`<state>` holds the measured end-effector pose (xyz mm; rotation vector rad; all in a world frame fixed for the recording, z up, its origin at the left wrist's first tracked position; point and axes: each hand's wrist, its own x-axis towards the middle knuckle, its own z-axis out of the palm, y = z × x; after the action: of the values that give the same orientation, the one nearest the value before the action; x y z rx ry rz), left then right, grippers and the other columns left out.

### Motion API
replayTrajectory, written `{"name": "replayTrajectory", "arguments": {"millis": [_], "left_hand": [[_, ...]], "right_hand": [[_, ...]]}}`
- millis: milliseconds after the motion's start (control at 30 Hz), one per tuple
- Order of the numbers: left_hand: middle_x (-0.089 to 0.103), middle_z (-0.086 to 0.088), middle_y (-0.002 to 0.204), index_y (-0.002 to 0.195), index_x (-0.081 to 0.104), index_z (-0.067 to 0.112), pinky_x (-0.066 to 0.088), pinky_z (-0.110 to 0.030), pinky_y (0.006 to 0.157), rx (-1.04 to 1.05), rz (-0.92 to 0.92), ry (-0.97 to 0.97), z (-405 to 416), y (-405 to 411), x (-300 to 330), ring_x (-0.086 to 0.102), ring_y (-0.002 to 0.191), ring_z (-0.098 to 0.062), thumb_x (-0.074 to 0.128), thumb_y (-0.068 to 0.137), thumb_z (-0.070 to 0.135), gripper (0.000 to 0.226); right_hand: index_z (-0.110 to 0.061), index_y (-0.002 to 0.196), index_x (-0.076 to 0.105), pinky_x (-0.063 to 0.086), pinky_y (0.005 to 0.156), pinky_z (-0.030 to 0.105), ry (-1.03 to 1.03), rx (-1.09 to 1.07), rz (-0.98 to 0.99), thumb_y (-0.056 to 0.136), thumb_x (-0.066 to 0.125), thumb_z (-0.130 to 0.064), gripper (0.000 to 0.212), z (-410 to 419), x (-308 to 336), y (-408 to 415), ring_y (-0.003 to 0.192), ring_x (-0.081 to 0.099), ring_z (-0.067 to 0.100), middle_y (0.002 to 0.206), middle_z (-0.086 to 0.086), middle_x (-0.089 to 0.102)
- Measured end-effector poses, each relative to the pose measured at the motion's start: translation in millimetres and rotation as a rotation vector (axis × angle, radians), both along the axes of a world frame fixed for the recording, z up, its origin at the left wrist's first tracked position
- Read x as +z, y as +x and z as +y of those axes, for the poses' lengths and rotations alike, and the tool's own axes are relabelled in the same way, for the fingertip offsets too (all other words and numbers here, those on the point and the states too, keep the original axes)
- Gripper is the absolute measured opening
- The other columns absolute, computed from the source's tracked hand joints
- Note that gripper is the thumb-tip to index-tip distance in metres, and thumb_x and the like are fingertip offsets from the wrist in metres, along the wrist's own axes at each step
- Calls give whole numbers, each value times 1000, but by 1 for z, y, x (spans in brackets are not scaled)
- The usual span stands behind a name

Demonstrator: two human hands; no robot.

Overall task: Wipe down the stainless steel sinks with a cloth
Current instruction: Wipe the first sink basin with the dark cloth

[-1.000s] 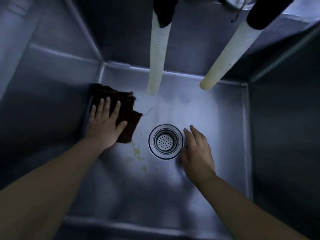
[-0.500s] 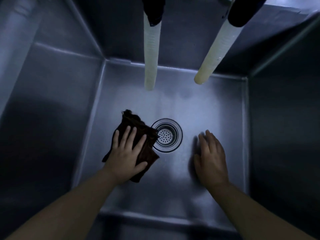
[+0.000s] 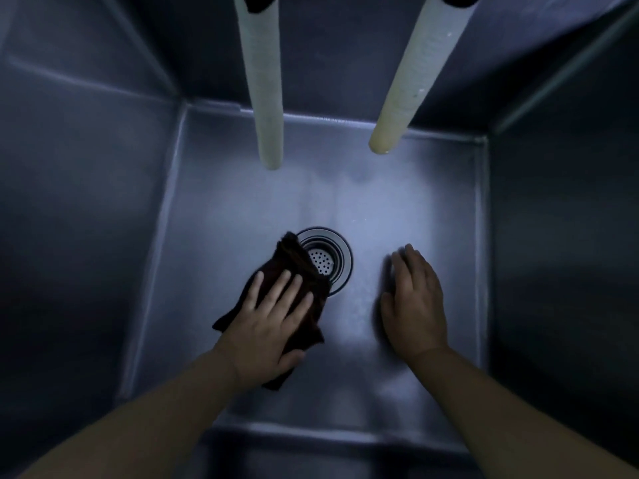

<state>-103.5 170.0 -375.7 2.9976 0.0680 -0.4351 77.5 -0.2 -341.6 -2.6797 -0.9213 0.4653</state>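
Soft, limp cloth (image 3: pixel 276 271) — pinned flat under left hand (image 3: pixel 266 326), fingers spread; right hand (image 3: pixel 413 305) flat on sink (image 3: pixel 397 209), holding nothing — best pressed mid-cloth.

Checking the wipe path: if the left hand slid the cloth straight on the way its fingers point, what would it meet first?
Probably the drain strainer: the left hand presses the dark cloth, whose far edge already overlaps the strainer's rim.

Cloth (image 3: pixel 288 271) dark brown; sink (image 3: pixel 397 216) steel-grey; hoses (image 3: pixel 262 81) off-white.

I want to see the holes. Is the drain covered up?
Partly. The dark cloth under the left hand covers the drain's left edge; holes still show.
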Motion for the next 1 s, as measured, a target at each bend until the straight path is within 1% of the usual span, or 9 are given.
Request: {"name": "replayTrajectory", "arguments": {"millis": [133, 267, 400, 433, 567, 633, 700, 767, 1000], "left_hand": [[31, -21, 149, 144, 34, 11, 16, -64, 108, -123, -2, -44, -16, 12, 0, 24, 140, -39, 44, 77, 65, 87], [29, -21, 150, 145, 34, 12, 18, -65, 110, -34, 42, -90, -44, 48, 7, 21, 141, -38, 48, 76, 63, 87], [-15, -13, 156, 146, -11, 14, -20, -51, 112, 50, 82, -154, -58, 73, 11, -31, 139, -27, 30, 86, 58, 85], [-15, -11, 156, 147, -11, 13, -21, -48, 112, 59, 68, -183, -53, 72, 14, -32, 138, -23, 31, 88, 54, 83], [31, -20, 150, 142, 36, 1, 19, -60, 111, 234, -67, -137, -10, 48, 29, 22, 141, -35, 69, 75, 33, 81], [27, -21, 151, 144, 33, 6, 17, -58, 113, 329, -28, -98, 15, 38, 30, 23, 141, -37, 69, 76, 39, 84], [18, -14, 156, 148, 26, 20, 8, -54, 116, 323, 31, -109, 31, 32, 25, 15, 145, -30, 63, 81, 45, 81], [33, -14, 151, 140, 44, 25, 20, -57, 111, 264, 29, -102, 41, 29, 23, 31, 139, -30, 69, 77, 40, 70], [41, -11, 147, 138, 46, 31, 34, -49, 105, 147, -34, -6, 62, 24, 20, 44, 132, -26, 52, 86, 36, 53]], "right_hand": [[4, 134, 47, 26, 114, 45, -1, 22, -1, 78, 62, 3, 58, -4, -1, 0, 135, 36, 38, 144, 24, 40], [5, 127, 53, 34, 108, 50, 34, 39, -29, 73, 65, 7, 55, -4, -6, -1, 128, 45, 41, 137, 26, 47], [3, 125, 56, 33, 108, 38, 128, 19, -39, 73, 62, 9, 52, 3, -1, -10, 122, 49, 36, 132, 22, 52], [2, 124, 57, 32, 107, 35, 168, 16, -34, 76, 59, 7, 48, 6, 2, -13, 121, 47, 32, 131, 20, 53], [1, 121, 59, 41, 101, 38, 227, 147, 33, 79, 55, -7, 43, 27, 9, -31, 116, 48, 29, 126, 19, 56], [2, 122, 59, 42, 103, 46, 48, 336, -53, 89, 49, -28, 46, 43, 7, -44, 117, 55, 34, 126, 20, 58], [2, 137, 44, 22, 115, 46, -234, 494, -55, 94, 19, -53, 74, 64, 5, -54, 133, 41, 33, 140, 21, 46], [2, 147, 19, 2, 120, 42, -392, 542, -7, 87, 1, -65, 92, 83, -3, -54, 143, 19, 31, 152, 21, 26], [-5, 150, 13, -3, 117, 38, -398, 541, 117, 88, 14, -71, 90, 102, -23, -44, 144, 11, 27, 156, 15, 18]]}}
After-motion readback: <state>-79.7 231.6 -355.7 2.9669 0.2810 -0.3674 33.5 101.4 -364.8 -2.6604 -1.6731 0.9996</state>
